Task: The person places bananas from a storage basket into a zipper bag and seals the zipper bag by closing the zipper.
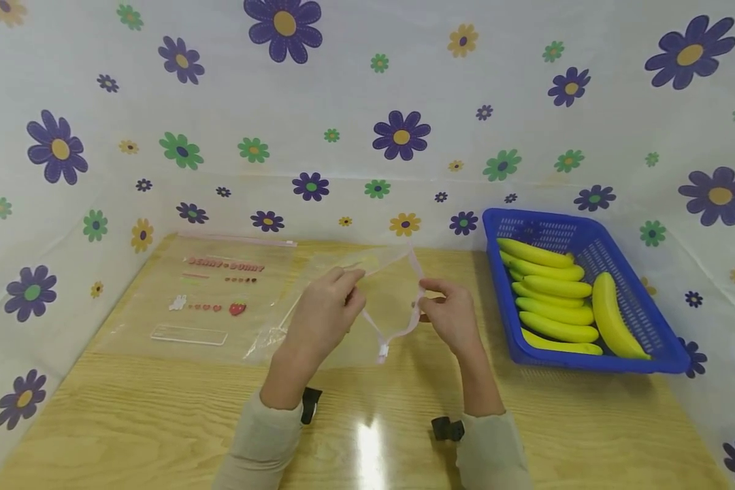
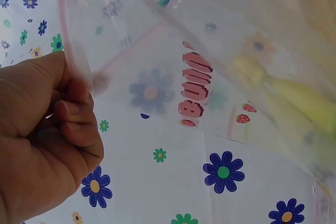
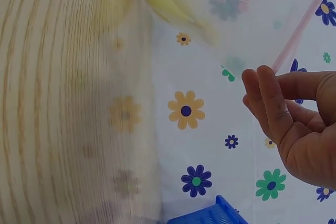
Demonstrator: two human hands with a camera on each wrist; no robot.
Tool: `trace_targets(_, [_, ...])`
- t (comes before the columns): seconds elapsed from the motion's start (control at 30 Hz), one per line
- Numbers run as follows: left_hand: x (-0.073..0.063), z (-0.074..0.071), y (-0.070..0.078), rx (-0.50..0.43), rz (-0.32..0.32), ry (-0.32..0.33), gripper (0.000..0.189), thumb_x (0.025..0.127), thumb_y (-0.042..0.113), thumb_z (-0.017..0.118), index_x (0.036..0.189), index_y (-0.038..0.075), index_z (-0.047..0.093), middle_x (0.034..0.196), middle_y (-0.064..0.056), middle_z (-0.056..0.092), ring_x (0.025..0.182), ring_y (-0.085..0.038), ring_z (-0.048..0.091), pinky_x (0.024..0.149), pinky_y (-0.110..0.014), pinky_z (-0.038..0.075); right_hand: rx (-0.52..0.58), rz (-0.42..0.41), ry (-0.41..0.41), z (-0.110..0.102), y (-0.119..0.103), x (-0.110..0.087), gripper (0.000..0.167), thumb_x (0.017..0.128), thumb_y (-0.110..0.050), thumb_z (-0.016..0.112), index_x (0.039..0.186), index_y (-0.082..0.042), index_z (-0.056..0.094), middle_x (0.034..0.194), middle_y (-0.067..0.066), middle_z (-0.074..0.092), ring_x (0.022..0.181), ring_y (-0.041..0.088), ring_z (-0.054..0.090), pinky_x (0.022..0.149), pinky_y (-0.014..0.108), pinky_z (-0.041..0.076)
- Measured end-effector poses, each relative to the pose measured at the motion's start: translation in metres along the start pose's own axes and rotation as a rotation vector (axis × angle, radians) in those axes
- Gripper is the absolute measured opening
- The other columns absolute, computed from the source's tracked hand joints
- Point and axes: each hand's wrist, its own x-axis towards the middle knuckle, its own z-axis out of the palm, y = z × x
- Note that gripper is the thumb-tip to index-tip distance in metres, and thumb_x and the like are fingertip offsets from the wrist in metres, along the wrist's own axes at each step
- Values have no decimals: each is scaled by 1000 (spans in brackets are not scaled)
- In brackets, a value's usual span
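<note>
My left hand (image 1: 324,309) pinches one side of the mouth of a clear zip bag (image 1: 414,262) with a pale pink closure strip. Opposite it, my right hand (image 1: 453,316) pinches the other side of the strip, and the mouth gapes between them. A white slider (image 1: 383,350) sits at the near end of the strip. Through the film, the left wrist view shows a yellow banana (image 2: 304,98) and red printed lettering (image 2: 194,85). In the right wrist view, the fingertips of my right hand (image 3: 299,124) meet on the strip.
A second clear zip bag (image 1: 141,299), printed with a bunny and strawberry, lies flat on the wooden table (image 1: 159,422) at left. To the right, a blue plastic basket (image 1: 594,363) holds several bananas (image 1: 557,286). A flower-patterned sheet (image 1: 343,88) encloses the back and sides.
</note>
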Motion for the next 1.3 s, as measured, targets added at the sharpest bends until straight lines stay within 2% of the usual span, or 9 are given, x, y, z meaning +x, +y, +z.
trace_targets(0.13, [-1,0,-3,21,49,-6,27,84,-9,61,108,-7,71,92,-17,70,56,-11,43,49,-22,38,-9,26,-20,-1,0,2,40,87,6,60,126,9,61,127,28,61,85,26,73,72,36,61])
trace_targets(0.27, [-2,-5,-3,57,27,-41,28,85,-7,62,112,-6,71,83,-11,64,60,-14,48,51,-23,41,-17,38,-21,0,-3,4,40,87,5,60,126,9,62,118,30,64,81,23,73,73,36,61])
trace_targets(0.4, [-4,-13,-1,107,7,-50,29,86,-5,63,114,-5,70,78,-6,57,63,-17,49,51,-25,41,-27,8,-18,3,-8,7,39,87,2,61,126,7,63,114,29,67,80,24,74,72,34,61])
trace_targets(0.57, [-6,-17,-5,111,-17,-37,31,87,-7,63,118,-5,69,80,-8,54,61,-15,48,49,-23,39,-43,-40,-51,8,-12,11,39,88,3,60,126,9,62,117,28,65,84,27,74,71,35,61])
trace_targets(0.73, [-9,-17,-10,116,-40,-21,33,88,-6,63,120,-4,68,81,-9,53,58,-14,47,47,-21,36,-63,-56,-108,11,-12,13,39,89,4,58,127,11,60,124,28,62,90,30,72,77,44,60])
trace_targets(0.93, [-12,-19,-12,105,-64,-28,34,90,-6,61,123,-3,67,81,-7,53,57,-12,46,48,-22,36,-115,-98,-116,14,-11,13,35,93,0,57,126,9,62,128,27,61,96,34,71,79,46,60])
trace_targets(1.17, [-12,-18,-13,106,-99,26,31,89,-3,61,119,-1,70,76,-6,58,47,-8,44,42,-21,31,-180,-132,-116,14,-12,14,32,97,-7,57,126,5,63,131,23,61,101,36,70,81,47,59])
trace_targets(1.3, [-10,-16,-14,100,-105,63,27,89,-3,60,114,-3,72,74,-8,66,46,-7,36,43,-21,27,-271,-147,-147,3,-14,12,35,98,-12,56,130,2,62,134,20,60,109,35,67,84,45,58])
